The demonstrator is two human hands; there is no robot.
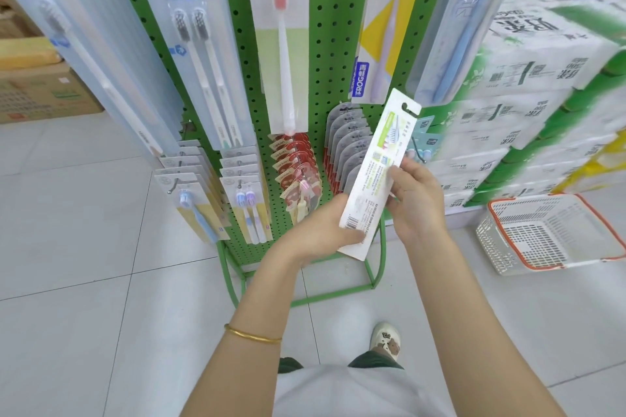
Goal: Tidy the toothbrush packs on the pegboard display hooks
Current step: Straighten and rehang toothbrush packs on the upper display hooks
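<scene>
A: What's center frame?

B: Green pegboard (325, 54), then my toothbrush pack (376, 176): long white card, back showing, barcode at bottom, hang hole up top. Left hand (321, 230) and right hand (415, 200) both grip it.

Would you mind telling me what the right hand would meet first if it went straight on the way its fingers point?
Probably the white toothbrush pack that the right hand already holds; past it, the grey-carded packs.

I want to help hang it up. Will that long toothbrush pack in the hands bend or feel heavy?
The toothbrush pack looks like thin card, so probably light. It stays straight between the left hand and right hand, so likely fairly stiff.
</scene>
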